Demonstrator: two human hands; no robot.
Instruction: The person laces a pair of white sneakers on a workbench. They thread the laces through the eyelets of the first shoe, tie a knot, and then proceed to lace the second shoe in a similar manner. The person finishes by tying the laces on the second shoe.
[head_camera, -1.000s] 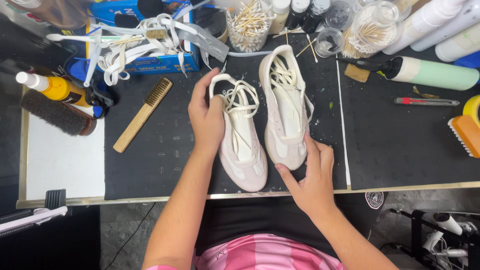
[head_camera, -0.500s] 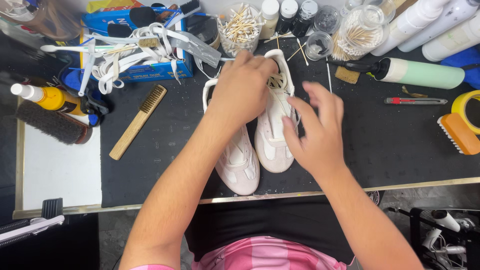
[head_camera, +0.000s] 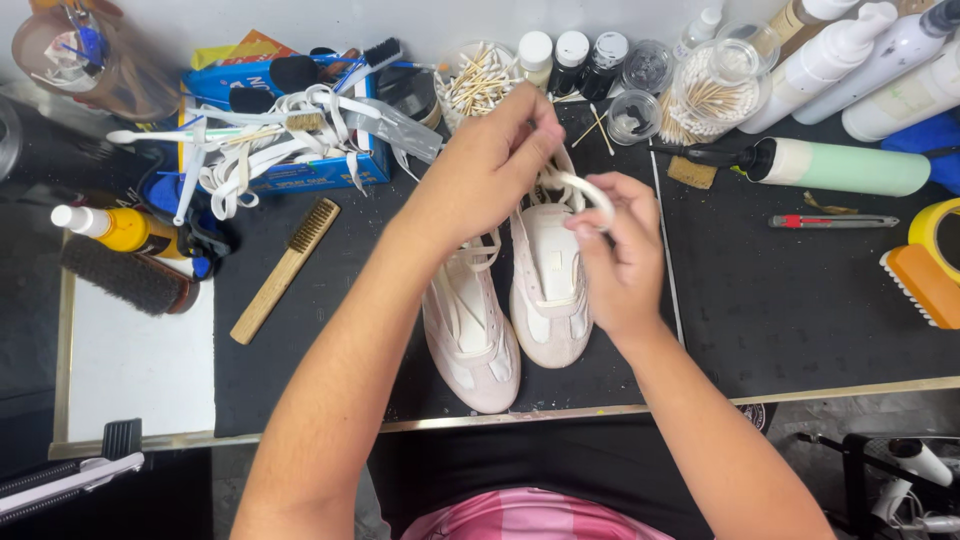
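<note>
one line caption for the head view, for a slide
Both hands pull a white lace on pale sneakers.

The back edge of the worktop is crowded: a cup of cotton swabs, small bottles and tall spray bottles stand close together just behind the two shoes. On the left, a wooden brush and a box of laces narrow the way. The mat to the right of the shoes is bare up to the red cutter, so a hand can pass there.
</note>
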